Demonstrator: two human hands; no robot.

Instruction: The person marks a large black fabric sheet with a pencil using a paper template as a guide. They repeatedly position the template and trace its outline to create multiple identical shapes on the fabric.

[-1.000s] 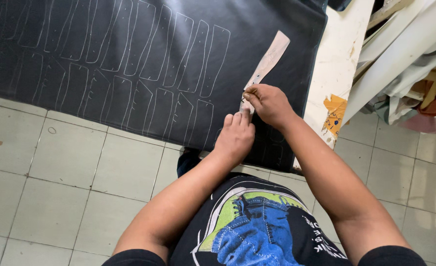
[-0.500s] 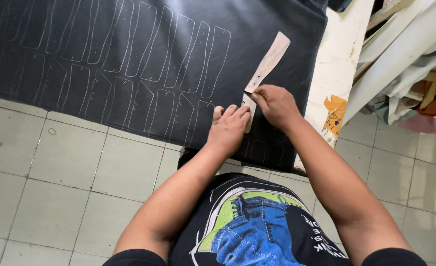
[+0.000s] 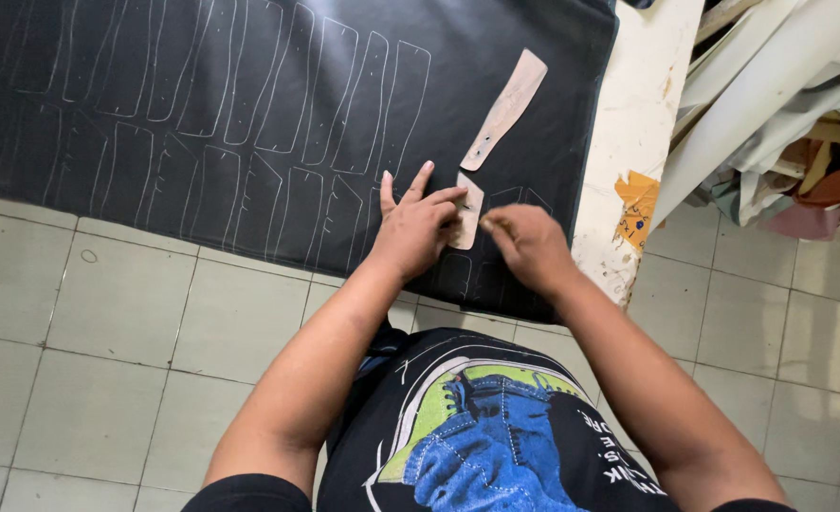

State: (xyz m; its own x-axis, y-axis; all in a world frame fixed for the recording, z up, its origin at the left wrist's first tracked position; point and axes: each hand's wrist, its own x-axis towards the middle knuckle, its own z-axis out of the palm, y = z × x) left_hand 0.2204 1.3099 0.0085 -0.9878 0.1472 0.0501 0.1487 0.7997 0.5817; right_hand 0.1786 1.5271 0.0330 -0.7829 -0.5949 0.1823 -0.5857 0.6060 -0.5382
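black sheet [image 3: 249,123] spread flat over a pale worktable [image 3: 633,114], covered in rows of white traced outlines, long and narrow. near edge of sheet hanging a little past the table front, above grey floor tiles [image 3: 88,360]. right edge of sheet stopping short of the table's own edge, leaving a bare, stained strip with a torn yellow patch [image 3: 638,204]. beyond that strip, a heap of white and coloured material [image 3: 790,123] crowding the upper right. open tile floor to the left and below; unmarked black surface only around the two tan pieces, near the sheet's right side.

long tan template [image 3: 505,109] lying loose and slanted on the sheet, just above the hands, touched by neither. small tan template [image 3: 465,210] lying flat below it, apart from it, close to the sheet's near edge.

left hand [image 3: 415,228] spread open and flat, fingertips pressing on the left side of the small tan template, gripping nothing. right hand [image 3: 529,245] loosely curled just right of that piece, thumb and forefinger pinched on something thin at its right edge; too small to tell what. both forearms reaching in from below, over a black printed shirt [image 3: 477,427].
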